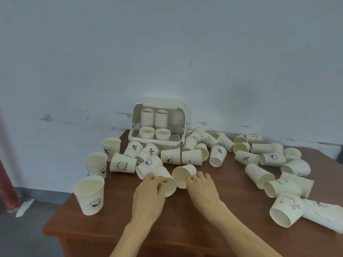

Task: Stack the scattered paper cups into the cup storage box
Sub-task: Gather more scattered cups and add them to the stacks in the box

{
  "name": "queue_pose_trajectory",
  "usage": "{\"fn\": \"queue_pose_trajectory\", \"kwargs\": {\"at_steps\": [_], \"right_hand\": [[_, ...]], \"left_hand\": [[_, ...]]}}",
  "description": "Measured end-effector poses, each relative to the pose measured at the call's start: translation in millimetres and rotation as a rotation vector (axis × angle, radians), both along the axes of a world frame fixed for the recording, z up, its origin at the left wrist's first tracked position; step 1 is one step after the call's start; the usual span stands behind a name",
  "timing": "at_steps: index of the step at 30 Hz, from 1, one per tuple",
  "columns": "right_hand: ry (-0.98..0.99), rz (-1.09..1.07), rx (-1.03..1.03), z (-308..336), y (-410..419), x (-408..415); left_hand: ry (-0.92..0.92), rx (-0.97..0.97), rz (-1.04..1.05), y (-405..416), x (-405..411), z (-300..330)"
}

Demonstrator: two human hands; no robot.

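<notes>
Several white printed paper cups lie scattered on a brown wooden table [194, 229], most on their sides. At the back stands the white cup storage box [157, 123], its lid raised, with stacks of cups inside. My left hand [150, 191] grips a tipped cup [167, 179] at the table's middle. Just right of it, my right hand [201, 186] holds the side of another tipped cup [182, 174] whose mouth faces me.
Three cups stand upright near the table's left edge, the closest being a whale-print cup [90, 194]. A dense pile of cups [274, 175] covers the right side. A pale wall runs behind the table. Grey floor and a red post [5, 175] lie to the left.
</notes>
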State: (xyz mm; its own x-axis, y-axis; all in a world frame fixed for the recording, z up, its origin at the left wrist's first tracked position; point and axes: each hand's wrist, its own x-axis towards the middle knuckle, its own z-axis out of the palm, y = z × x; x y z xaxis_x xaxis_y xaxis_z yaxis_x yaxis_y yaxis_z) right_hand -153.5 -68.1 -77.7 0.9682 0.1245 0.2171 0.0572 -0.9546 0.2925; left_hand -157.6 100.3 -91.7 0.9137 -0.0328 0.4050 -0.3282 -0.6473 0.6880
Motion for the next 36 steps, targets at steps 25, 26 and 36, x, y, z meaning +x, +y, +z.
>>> {"fn": "queue_pose_trajectory", "kwargs": {"at_steps": [25,26,36], "right_hand": [[-0.377,-0.102,0.215,3,8,-2],[-0.392,-0.104,0.223,5,8,0],[-0.478,-0.073,0.393,37,7,35]], "left_hand": [[0.040,0.346,0.012,-4,-1,4],[0.033,0.312,0.016,-4,0,8],[-0.145,0.034,0.114,-6,46,59]]}}
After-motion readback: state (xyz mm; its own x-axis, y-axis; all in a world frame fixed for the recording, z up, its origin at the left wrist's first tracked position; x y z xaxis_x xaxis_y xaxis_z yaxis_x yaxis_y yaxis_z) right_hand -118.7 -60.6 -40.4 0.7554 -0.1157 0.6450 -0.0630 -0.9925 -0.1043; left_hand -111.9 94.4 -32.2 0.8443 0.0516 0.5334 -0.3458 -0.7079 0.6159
